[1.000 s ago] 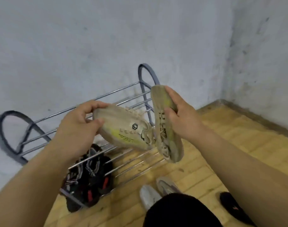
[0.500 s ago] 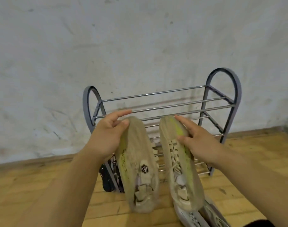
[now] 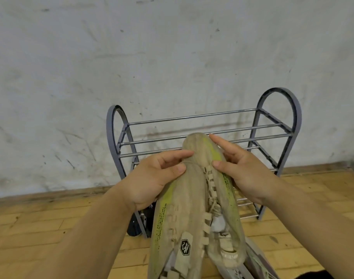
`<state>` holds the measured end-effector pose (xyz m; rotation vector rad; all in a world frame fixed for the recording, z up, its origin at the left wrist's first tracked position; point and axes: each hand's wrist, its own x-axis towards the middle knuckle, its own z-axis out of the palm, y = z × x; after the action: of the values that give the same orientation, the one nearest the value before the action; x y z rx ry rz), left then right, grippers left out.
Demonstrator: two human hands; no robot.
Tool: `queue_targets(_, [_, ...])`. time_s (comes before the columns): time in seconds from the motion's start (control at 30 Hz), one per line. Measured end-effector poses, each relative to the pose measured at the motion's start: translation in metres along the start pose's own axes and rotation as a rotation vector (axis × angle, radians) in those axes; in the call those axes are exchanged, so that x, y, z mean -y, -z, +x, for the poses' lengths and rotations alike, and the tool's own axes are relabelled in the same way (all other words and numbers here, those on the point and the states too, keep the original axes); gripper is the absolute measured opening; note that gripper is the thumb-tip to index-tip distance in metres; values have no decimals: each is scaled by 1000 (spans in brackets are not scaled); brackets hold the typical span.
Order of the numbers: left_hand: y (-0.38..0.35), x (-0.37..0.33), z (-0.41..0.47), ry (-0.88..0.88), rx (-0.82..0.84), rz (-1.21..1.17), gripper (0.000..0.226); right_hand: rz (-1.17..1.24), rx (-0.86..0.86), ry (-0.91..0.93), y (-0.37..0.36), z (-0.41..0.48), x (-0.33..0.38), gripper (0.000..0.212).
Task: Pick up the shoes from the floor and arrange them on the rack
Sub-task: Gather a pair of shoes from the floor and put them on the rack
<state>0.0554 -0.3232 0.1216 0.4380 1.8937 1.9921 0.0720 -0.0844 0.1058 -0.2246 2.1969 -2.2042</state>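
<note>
Slippage is my first worry. The left hand (image 3: 152,178) wraps the toe end of the left beige shoe (image 3: 180,214) with its thumb on top. The right hand (image 3: 244,174) pinches the right beige shoe (image 3: 212,154), thumb on the upper and forefinger stretched along the toe. Both shoes are held in the air in front of the rack (image 3: 280,93), pressed side to side, toes towards the wall (image 3: 172,57) and heels hanging down towards me. Each grip sits at the toe end only, so I judge the heavy heel ends could swing or twist a shoe loose.

The loose laces could also catch on a bar as the pair goes in. The tiers are only thin rods with gaps between them, so a shoe set down crooked, or too near the front edge, could tip through or roll off onto the floor (image 3: 51,228). Setting down both at once makes a knock between them more likely.

No shoe shows on the top tier (image 3: 192,117). Dark shoes (image 3: 134,228) sit low at the rack's left end, though I cannot tell whether they rest on the bottom tier or on the floor. The middle tiers are mostly hidden behind the held pair. Another light pair (image 3: 258,264) lies on the floor near the rack's front right corner.
</note>
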Motion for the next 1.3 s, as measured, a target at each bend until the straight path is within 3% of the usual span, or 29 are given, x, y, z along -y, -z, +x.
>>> queue_targets(0.23, [-8,-10,1,-26,-140,-9,29,9,131,-34,3,-13,7,63])
queue_targets(0.53, [-13,-24,6,-91,-352,-229,26,-313,229,-16,2,-31,21,80])
queue_targets(0.77, [-20,-24,7,-98,-359,-283,28,-332,113,67,-1,-30,16,80])
queue_targets(1.03, [-7,-23,-3,-164,-524,-73,33,-307,-163,71,11,-24,24,56])
queue_targets(1.3, [-13,-18,-4,-246,-656,41,30,-496,-30,77,-5,-32,28,49])
